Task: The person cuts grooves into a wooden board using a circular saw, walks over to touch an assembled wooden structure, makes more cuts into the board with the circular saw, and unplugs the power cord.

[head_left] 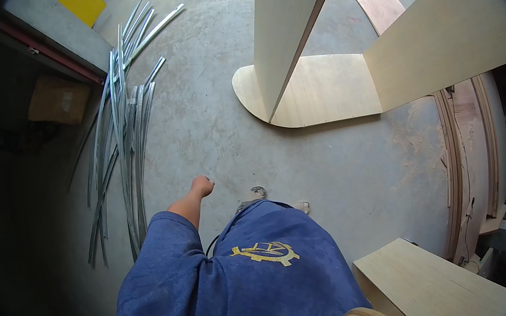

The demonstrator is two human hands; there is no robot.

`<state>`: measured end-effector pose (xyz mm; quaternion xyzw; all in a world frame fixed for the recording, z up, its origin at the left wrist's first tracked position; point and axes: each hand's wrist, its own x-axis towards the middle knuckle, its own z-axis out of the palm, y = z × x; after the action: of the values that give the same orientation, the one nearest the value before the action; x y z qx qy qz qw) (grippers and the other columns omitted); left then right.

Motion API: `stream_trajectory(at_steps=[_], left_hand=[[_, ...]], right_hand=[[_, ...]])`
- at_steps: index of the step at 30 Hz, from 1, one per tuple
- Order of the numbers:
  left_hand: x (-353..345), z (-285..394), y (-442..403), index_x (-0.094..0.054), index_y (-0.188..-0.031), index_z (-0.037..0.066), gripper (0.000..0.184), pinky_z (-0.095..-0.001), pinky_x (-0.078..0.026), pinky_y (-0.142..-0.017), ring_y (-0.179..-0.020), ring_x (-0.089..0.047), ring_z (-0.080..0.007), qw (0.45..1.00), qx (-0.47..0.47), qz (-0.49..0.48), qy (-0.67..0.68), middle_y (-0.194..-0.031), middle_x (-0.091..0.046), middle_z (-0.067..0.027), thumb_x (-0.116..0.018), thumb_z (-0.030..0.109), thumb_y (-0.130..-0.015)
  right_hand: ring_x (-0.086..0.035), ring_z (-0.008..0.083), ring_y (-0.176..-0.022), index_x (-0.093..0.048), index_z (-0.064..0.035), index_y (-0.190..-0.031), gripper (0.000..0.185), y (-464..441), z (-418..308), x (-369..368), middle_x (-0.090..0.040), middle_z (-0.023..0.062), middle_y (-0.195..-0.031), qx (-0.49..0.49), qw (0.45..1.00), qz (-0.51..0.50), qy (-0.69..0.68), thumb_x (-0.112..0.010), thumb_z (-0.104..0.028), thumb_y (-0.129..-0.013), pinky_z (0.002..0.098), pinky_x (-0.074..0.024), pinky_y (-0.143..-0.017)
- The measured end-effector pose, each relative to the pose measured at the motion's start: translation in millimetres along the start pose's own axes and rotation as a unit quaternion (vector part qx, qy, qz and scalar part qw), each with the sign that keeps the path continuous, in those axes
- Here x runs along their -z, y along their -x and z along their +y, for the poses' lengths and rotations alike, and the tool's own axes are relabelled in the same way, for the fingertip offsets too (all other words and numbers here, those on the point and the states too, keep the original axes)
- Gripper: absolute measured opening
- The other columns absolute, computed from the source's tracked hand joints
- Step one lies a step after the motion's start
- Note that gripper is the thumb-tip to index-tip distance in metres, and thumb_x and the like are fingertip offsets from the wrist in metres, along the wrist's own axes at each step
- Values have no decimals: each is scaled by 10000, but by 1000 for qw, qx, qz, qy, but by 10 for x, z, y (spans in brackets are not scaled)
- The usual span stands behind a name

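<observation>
Head view shows the left hand (204,186) low over the concrete floor (198,120), its fingers curled together, between the long metal strips (128,123) lying on the floor to the left and the plywood assembly (326,89) with upright panels ahead. Out of sight is the right hand, whose grip I cannot tell; a plywood box (435,281) stands at lower right, near the blue shirt (270,295).

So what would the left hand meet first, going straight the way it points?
Likely the upright panel near its foot, across open floor; the hand's height above the floor is unclear.
</observation>
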<state>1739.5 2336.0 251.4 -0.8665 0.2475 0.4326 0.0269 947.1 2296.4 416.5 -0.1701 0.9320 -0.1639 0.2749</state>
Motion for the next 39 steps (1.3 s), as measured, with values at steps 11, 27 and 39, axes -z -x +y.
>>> stream_trajectory(at_steps=[11, 27, 39], left_hand=[[-32, 1456, 74, -676, -1228, -23, 419, -381, -560, -857, -948, -745, -269, 948, -232, -48, 211, -1097, -738, -195, -657, 259, -918], [-104, 36, -93, -698, -1064, 18, 240, -345, -499, -487, -637, -671, -185, 983, 8, -151, 107, -807, -704, -77, -640, 209, -929], [-143, 2245, -137, -702, -1151, -30, 355, -341, -566, -674, -758, -716, -205, 962, -215, -135, 103, -935, -745, -131, -660, 221, -904]], right_hand=[[-576, 179, -799, -677, -108, -1090, 138, 429, 482, 49, -641, 18, -918, -33, 998, -2, -45, -631, -179, -981, 350, -444, -685], [-611, 191, -834, -708, -88, -1142, 220, 1607, 1667, -380, -676, 61, -975, -196, 977, -3, -87, -648, -199, -961, 361, -504, -724], [-623, 186, -840, -689, -36, -1180, 277, 1448, 2294, -686, -681, 61, -960, -250, 954, 9, -164, -666, -182, -946, 362, -505, -735]])
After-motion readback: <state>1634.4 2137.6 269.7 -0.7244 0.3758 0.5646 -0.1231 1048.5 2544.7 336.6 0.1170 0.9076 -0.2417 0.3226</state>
